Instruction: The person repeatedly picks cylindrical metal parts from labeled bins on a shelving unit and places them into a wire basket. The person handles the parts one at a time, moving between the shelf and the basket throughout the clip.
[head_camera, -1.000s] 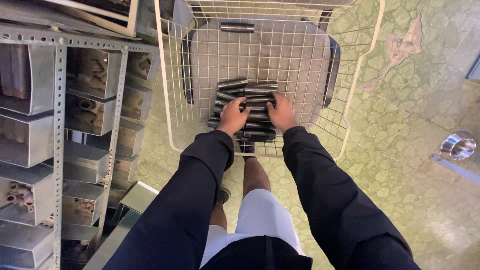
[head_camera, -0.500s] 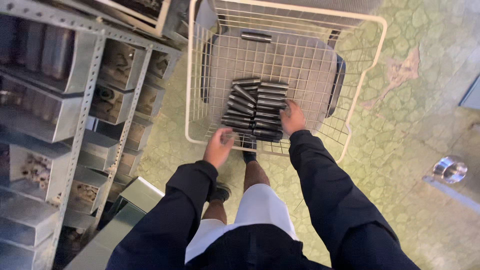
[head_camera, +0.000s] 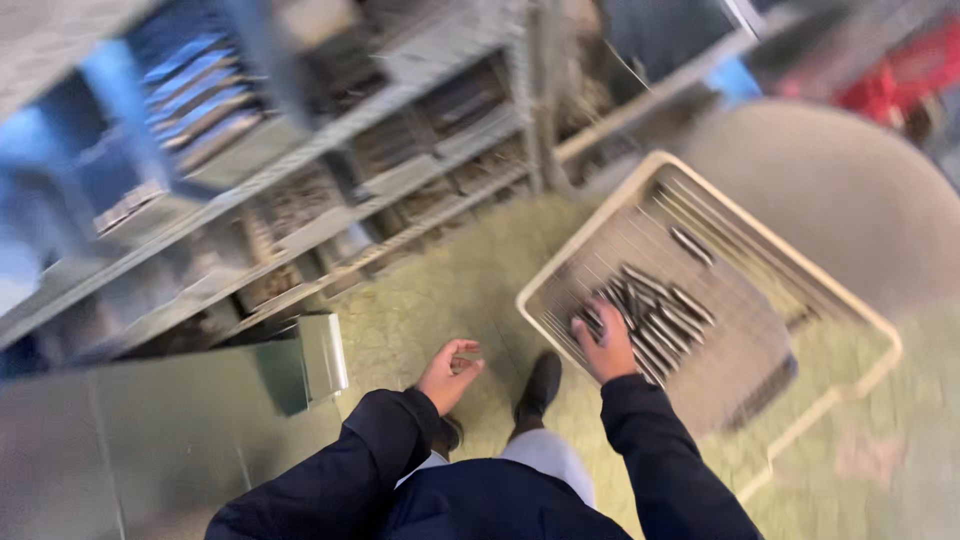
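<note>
Shelving (head_camera: 300, 190) at left, blurred | left hand (head_camera: 450, 372) has come off the rods, now empty over the floor, fingers loosely curled | right hand (head_camera: 606, 350) stays flat on the dark rods (head_camera: 650, 310) in the wire cart (head_camera: 700, 300) | metal bin (head_camera: 310, 360) beside left hand.

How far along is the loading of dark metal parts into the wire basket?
Done: a batch of dark metal parts lies in rows in the wire basket. In hand: right hand rests on the near end of the rows; left hand hangs empty, fingers curled. Left: shelf bins seem stocked; blur hides how many.
</note>
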